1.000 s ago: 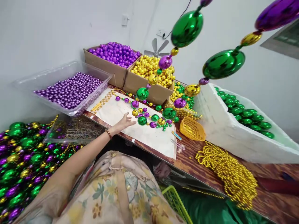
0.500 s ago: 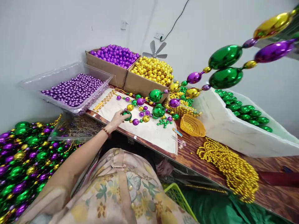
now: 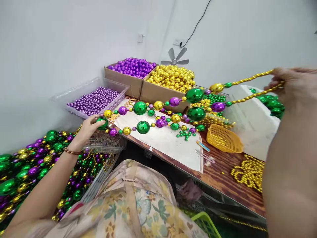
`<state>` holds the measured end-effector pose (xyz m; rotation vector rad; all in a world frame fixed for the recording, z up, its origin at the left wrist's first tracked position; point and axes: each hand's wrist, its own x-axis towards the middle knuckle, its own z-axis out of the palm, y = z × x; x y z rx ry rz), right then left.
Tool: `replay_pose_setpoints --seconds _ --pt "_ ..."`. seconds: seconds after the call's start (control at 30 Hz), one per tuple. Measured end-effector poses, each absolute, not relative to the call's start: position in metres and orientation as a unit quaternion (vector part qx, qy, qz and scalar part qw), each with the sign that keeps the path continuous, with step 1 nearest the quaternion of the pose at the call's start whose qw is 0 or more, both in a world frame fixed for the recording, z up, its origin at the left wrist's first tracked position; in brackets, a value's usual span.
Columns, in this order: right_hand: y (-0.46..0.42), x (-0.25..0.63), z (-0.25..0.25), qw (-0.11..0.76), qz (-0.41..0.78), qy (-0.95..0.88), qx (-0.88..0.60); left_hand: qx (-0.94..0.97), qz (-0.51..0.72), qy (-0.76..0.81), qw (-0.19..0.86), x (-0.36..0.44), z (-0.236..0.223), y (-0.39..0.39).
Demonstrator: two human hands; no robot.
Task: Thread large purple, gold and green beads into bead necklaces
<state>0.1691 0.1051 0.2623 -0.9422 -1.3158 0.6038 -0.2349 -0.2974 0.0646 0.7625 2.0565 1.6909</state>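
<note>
A bead necklace (image 3: pixel 140 108) of purple, green and gold beads stretches across the view between my two hands. My left hand (image 3: pixel 89 128) is closed around a large green bead at its near-left end. Up at the right, my right hand (image 3: pixel 284 81), slightly blurred, grips the gold small-bead strands at the other end, so the necklace runs as two lines in the air. Beneath it, a second string of beads lies on the white cloth (image 3: pixel 163 148), along with a cluster of small green beads (image 3: pixel 185 134).
Behind stand cardboard boxes of purple beads (image 3: pixel 133 67) and gold beads (image 3: pixel 170 79), and a clear tub (image 3: pixel 92 100) of small purple beads. An orange basket (image 3: pixel 224 138), scissors (image 3: pixel 204 156) and gold bead strands (image 3: pixel 249 173) lie rightward. Finished-looking necklaces (image 3: pixel 37 168) pile at lower left.
My left hand has moved left and toward me with the green bead, drawing the necklace off the cloth. My right hand has come into view at the right, and the view has shifted.
</note>
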Motion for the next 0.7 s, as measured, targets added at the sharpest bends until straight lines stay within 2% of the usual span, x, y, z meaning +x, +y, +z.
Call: replay_pose_setpoints --seconds 0.23,0.43,0.7 --pt "0.117 0.135 0.222 0.578 0.389 -0.6 -0.393 0.206 0.596 0.767 0.115 -0.255 0.087 -0.357" --pt "0.086 0.074 0.197 0.524 0.479 -0.607 -0.357 0.119 0.664 0.737 0.049 -0.28 0.102 -0.408" --pt "0.016 -0.011 0.172 0.436 0.595 -0.611 -0.287 0.01 0.549 0.832 -0.08 -0.316 0.121 -0.494"
